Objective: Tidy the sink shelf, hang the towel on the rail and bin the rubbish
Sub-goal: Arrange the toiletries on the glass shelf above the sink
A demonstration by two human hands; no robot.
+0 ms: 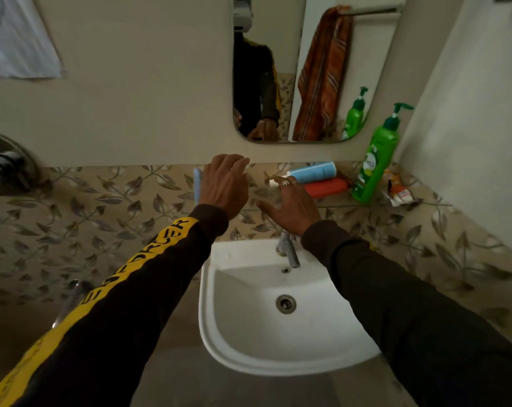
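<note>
Above the white ceramic basin (266, 327), the left hand (223, 186) and right hand (290, 205) are hovering spread, gripping nothing. On the glass shelf (337, 205), the blue tube (312, 171) and red tube (326, 188) are lying lengthwise, caps pointing left; the green pump bottle (376, 163) is standing upright beside them.

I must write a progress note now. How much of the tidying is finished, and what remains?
Done, it seems: an orange towel shows in the mirror, hanging from a rail. In hand: both hands reach toward the shelf, left hand by a blue item, right hand open near the lying blue bottle and red bottle; neither has a grip. Left: those bottles, and the wrapper beside the green pump bottle.
</note>
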